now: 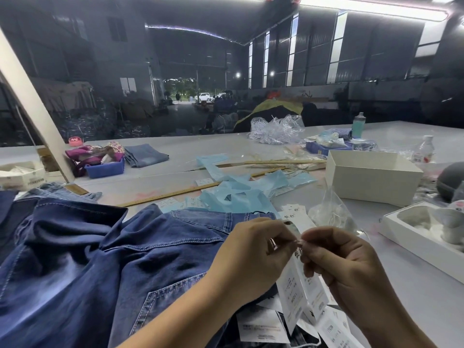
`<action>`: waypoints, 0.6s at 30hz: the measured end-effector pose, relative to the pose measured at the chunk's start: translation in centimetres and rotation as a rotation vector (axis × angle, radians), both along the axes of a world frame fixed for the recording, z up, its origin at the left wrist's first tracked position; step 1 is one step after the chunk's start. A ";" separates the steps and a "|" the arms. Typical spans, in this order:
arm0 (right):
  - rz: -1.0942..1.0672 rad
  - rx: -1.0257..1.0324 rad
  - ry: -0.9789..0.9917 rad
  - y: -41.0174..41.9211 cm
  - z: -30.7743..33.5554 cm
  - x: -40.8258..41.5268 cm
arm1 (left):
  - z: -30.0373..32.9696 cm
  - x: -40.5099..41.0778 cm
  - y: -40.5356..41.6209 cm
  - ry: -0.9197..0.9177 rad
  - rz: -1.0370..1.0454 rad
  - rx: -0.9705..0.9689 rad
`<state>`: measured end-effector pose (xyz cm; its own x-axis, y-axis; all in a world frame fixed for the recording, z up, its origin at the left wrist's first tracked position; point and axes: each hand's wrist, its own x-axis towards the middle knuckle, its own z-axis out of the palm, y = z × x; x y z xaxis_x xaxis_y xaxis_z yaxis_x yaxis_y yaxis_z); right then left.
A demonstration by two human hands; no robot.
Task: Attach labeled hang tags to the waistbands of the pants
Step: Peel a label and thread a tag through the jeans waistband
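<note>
Head view, looking down at the bench — both hands meet right in the middle of the action. Left hand [253, 254] has its fingers curled in, fingertips pinching at the top of the hang tags [298, 295]; right hand [349, 270] mirrors it, fingers curled, pinching the same spot from the other side. What exactly sits between the fingertips is too small to tell. White tags with printed text dangle below the two hands, hanging over a loose scatter of more tags [263, 327] on the table.

Pants [88, 259] — dark blue denim — lie spread across the left and centre of the view, waistband [221, 217] running along the far edge, just beyond the left hand's knuckles. Left wrist rests over the denim.

Behind the waistband, light blue plastic bags [238, 194] lie crumpled, and a long wooden ruler [170, 195] runs diagonally across the white table [401, 285]. To the right, a clear plastic bag [331, 212] stands near an open white box [371, 177], with another white tray [424, 237] at the right edge. Further back: a blue bin [105, 169] with colourful fabric, folded jeans [145, 154] beside it, and a teal bottle [359, 125].
</note>
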<state>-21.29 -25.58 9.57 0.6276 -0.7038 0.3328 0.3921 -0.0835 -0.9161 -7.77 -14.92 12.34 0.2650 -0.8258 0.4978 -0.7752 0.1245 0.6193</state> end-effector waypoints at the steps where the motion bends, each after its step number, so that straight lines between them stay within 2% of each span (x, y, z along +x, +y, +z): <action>1: -0.024 -0.025 0.005 0.1 0.0 0.0 | 0.0 0.0 0.1 -0.008 0.002 -0.001; 10: -0.246 -0.382 0.186 0.7 0.3 -0.4 | -0.3 -0.2 0.1 -0.128 0.037 0.004; 14: -0.268 -0.475 0.254 0.5 0.1 -0.5 | -0.2 -0.3 0.0 -0.182 0.045 0.026; 18: -0.228 -0.483 0.292 0.4 0.1 -0.5 | -0.2 -0.1 0.0 -0.217 0.047 0.075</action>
<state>-21.84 -25.16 9.68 0.5924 -0.6436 0.4846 0.0535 -0.5687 -0.8208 -7.92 -14.96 12.15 0.1971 -0.8521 0.4849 -0.8952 0.0452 0.4433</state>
